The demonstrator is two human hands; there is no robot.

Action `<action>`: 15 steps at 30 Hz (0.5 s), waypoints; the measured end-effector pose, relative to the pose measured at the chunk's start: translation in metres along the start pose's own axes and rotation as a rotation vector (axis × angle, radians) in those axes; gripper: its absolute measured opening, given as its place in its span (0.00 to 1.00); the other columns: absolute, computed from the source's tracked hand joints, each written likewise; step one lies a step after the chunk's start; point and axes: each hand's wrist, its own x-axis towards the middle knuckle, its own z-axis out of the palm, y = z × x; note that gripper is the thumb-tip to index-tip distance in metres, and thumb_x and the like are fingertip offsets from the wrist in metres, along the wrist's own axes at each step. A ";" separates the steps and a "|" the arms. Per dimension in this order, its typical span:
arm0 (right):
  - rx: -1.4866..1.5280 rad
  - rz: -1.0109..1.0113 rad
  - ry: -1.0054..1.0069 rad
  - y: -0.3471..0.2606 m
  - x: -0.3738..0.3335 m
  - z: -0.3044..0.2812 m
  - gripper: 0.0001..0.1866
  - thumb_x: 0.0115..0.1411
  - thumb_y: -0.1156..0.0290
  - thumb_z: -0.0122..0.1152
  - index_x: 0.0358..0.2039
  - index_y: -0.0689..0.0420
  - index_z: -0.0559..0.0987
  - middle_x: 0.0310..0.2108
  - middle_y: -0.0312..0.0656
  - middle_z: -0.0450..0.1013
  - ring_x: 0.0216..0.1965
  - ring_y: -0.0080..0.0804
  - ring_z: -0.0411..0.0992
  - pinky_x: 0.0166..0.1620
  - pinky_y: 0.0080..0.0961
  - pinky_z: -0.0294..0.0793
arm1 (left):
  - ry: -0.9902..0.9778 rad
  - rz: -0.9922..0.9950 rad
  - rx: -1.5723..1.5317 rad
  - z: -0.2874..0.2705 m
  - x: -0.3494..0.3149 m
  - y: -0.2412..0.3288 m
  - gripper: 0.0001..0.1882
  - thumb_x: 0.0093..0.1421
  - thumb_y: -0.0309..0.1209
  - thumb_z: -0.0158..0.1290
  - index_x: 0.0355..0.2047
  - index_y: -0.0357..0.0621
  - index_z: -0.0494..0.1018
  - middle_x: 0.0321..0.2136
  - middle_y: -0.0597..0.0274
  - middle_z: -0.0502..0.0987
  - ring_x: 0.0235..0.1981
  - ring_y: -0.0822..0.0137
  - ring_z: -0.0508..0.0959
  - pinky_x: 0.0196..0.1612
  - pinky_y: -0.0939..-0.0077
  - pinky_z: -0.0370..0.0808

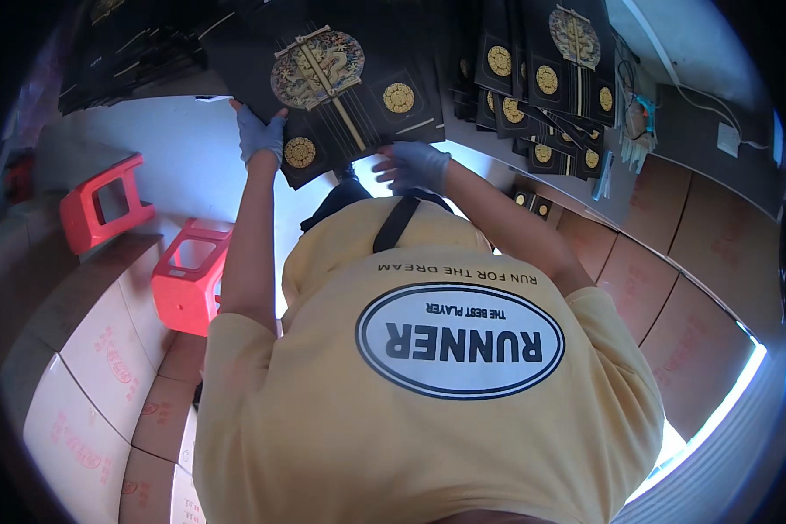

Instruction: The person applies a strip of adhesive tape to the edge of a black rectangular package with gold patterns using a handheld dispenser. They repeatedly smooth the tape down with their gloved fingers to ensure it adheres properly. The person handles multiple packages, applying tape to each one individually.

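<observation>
A large black cardboard sheet (236,52) with a round golden-and-coloured emblem, a pale gold bar and gold medallions lies in front of me. My left hand (262,138), in a blue-grey glove with bare fingertips, is at the sheet's left edge. Its thumb rests over the printed face, and the edge sits in its grasp. My right hand (417,166), gloved alike, is just below the sheet's near edge. Its fingers are loosely bent and apart, with nothing visible between them.
Overlapping black printed pieces (533,87) are heaped at the right, beside a teal-handled tool (644,109). More dark sheets (140,52) lie far left. Two red plastic stools (188,293) stand left. Cardboard cartons (92,419) line the left, and more cartons (707,349) the right.
</observation>
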 end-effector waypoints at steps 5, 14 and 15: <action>-0.630 -0.581 0.545 0.024 -0.008 -0.073 0.19 0.51 0.68 0.55 0.45 0.57 0.73 0.42 0.47 0.72 0.45 0.38 0.71 0.47 0.25 0.69 | -0.129 -0.035 -0.053 0.000 0.003 0.013 0.57 0.44 0.40 0.64 0.63 0.34 0.36 0.59 0.41 0.56 0.59 0.51 0.60 0.60 0.70 0.58; -0.742 -0.652 0.887 0.011 0.001 -0.072 0.21 0.50 0.66 0.51 0.46 0.54 0.73 0.44 0.49 0.71 0.48 0.45 0.69 0.50 0.33 0.66 | -0.252 -0.117 -0.249 -0.012 0.014 0.017 0.59 0.42 0.38 0.66 0.63 0.35 0.37 0.57 0.45 0.60 0.56 0.55 0.64 0.57 0.72 0.62; -0.798 -0.641 0.918 0.008 -0.002 -0.068 0.21 0.50 0.65 0.50 0.47 0.54 0.73 0.45 0.49 0.71 0.49 0.46 0.69 0.51 0.33 0.66 | -0.251 -0.103 -0.286 -0.011 0.018 0.016 0.58 0.43 0.38 0.66 0.63 0.35 0.37 0.57 0.46 0.61 0.55 0.55 0.65 0.56 0.73 0.62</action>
